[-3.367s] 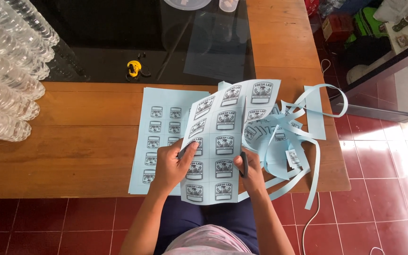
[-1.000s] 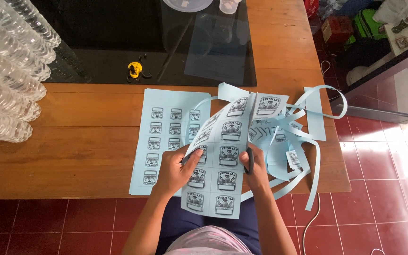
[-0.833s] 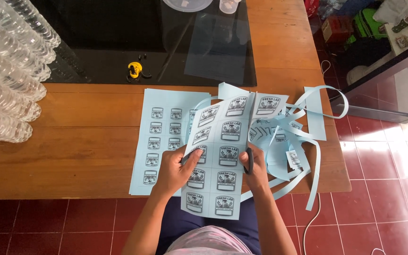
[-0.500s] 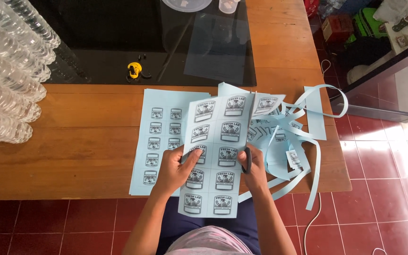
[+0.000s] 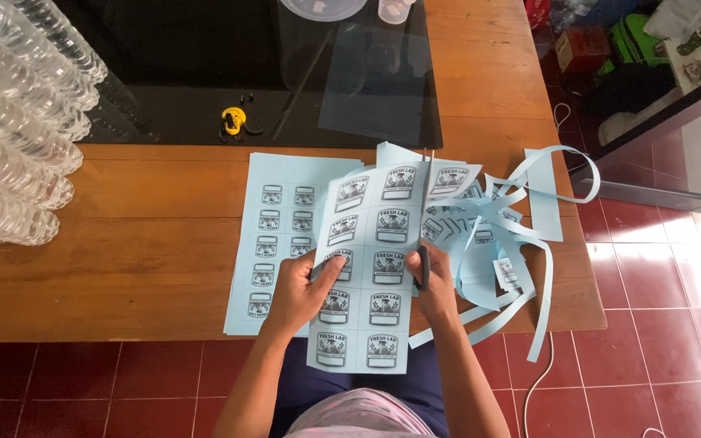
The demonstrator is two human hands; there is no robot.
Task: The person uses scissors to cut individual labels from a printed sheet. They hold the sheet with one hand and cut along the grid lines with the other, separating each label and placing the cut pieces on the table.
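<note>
1. My left hand (image 5: 300,290) pinches the pale blue sheet of printed labels (image 5: 371,268) at its left edge, thumb on top and pressed down over one of the middle labels, the other fingers hidden beneath the paper.

2. My right hand (image 5: 434,285) is closed around the dark handles of a pair of scissors (image 5: 424,243). The blades run up toward 12 o'clock along the sheet's right edge, their thin tips showing near its top.

3. The label sheet lies between my two hands, lifted off the wooden table (image 5: 139,243). Its lower end hangs toward 6 o'clock over my lap, and its top bends away toward the dark glass panel (image 5: 204,65).

4. From my left grip the sheet spreads toward 3 o'clock; from my right grip it lies at 9 o'clock, touching the scissors.

5. A second blue sheet (image 5: 277,235) with smaller labels lies flat on the table at 9 o'clock of the held one, partly tucked under it and under my left hand.

6. At 3 o'clock of my right hand sits a tangle of cut blue paper strips (image 5: 521,235), some curling over the table's edge.

7. Stacks of clear plastic cups (image 5: 10,122) lie at 10 o'clock, well apart from my hands, and a small yellow object (image 5: 233,122) rests on the dark panel at 11 o'clock.
</note>
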